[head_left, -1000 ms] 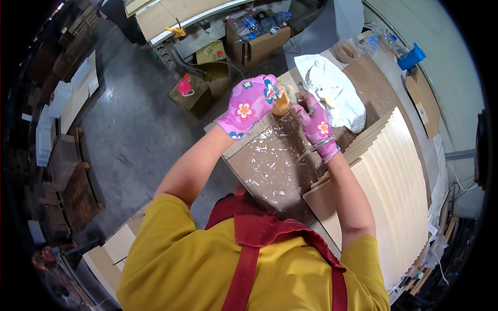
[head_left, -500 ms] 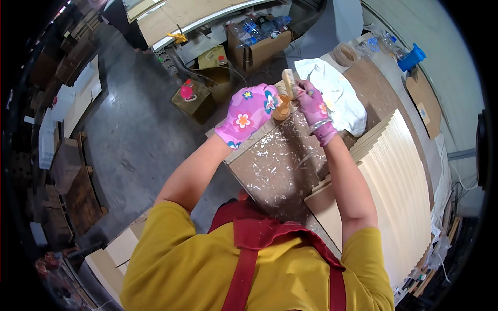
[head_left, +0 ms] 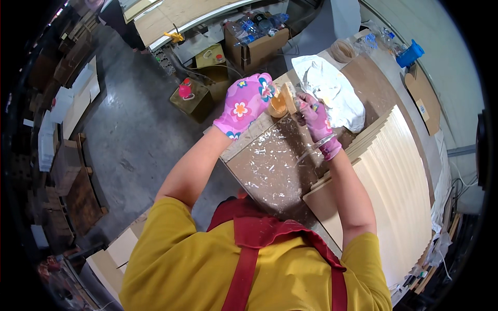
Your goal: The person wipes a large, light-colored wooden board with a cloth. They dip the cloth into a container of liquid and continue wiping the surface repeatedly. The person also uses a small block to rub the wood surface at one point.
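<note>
Upper centre of frame: both hands meet over the far end of the glue-spattered workbench [head_left: 270,166]. Left hand [head_left: 244,106], pink flowered glove, curled closed around a small tan wooden piece [head_left: 279,103]; the piece sits at the fingertips, projecting to the right of the glove. Right hand [head_left: 314,114], matching glove, closed on a small item pressed against the piece's right edge; what that item is cannot be told. Piece lies between the two grips, touching both. White crumpled cloth [head_left: 332,90] just right of the hands. Stack of pale wood panels [head_left: 399,186] along the right of frame. Olive can with red cap [head_left: 188,96] on floor, left of hands.
</note>
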Action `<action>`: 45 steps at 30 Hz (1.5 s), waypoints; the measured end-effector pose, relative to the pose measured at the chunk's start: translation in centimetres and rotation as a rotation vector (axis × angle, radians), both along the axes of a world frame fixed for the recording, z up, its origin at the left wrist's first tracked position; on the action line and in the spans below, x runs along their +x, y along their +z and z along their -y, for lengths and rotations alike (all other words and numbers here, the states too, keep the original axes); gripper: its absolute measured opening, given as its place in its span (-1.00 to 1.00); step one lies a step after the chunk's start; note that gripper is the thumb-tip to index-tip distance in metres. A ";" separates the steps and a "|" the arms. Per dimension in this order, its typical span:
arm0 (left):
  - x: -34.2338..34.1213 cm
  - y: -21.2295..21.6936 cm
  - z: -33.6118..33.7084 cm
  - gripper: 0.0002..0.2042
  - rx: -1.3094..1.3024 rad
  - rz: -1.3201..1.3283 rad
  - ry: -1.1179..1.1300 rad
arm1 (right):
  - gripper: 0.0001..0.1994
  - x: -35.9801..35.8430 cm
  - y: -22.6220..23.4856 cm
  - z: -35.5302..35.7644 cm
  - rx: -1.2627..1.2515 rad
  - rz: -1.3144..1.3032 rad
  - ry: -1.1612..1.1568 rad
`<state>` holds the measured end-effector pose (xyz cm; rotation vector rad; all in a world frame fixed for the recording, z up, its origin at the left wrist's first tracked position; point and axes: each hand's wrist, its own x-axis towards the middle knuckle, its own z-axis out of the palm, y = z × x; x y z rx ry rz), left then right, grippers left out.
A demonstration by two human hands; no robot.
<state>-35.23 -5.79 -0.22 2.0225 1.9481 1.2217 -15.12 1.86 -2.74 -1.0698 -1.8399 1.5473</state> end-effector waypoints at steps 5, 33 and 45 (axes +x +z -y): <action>0.4 -0.3 0.0 -0.90 -0.021 -0.074 -0.011 | -0.58 -2.0 0.0 0.5 0.474 0.174 -0.029; 0.7 0.8 -0.3 -0.89 -0.069 -0.031 -0.124 | -0.54 0.7 -1.7 0.2 0.020 -0.118 -0.136; 0.7 0.6 0.0 -0.86 -0.036 -0.093 -0.078 | -0.68 -4.4 -0.9 -2.2 0.031 -0.053 -0.090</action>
